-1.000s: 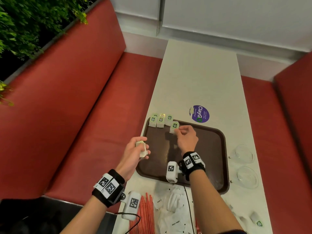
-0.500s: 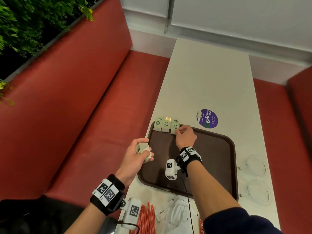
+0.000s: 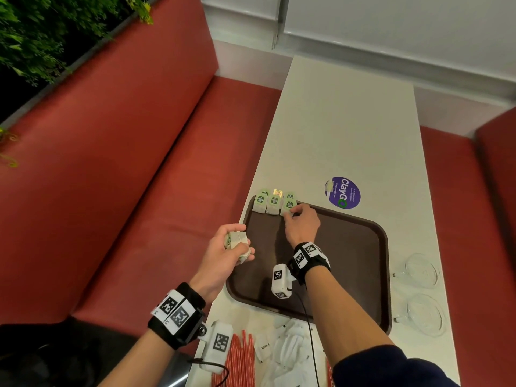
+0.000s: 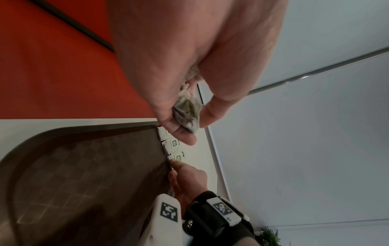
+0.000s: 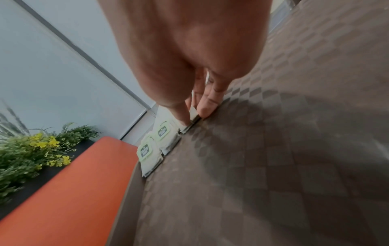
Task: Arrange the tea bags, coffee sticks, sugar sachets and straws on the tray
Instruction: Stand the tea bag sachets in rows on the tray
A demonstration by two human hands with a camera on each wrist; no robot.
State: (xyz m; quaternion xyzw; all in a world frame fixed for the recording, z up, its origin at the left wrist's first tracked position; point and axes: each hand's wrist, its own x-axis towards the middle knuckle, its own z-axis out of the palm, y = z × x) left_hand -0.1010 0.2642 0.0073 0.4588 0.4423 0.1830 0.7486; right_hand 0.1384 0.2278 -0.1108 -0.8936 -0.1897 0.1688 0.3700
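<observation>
Right hand [image 3: 303, 224] pinching a tea bag [image 3: 289, 205] down at twelve o'clock on the tray [image 3: 363, 247], third in the row, while left hand [image 3: 223, 252], nearer at nine o'clock, clutching spare tea bags [image 3: 237, 241].

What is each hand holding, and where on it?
Left hand: spare tea bags, fingers round them. Right hand: third tea bag, pinched at its lower edge.

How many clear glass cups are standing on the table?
2, both on the table right of the tray: the farther cup and the nearer cup, side by side. None seem hidden.
</observation>
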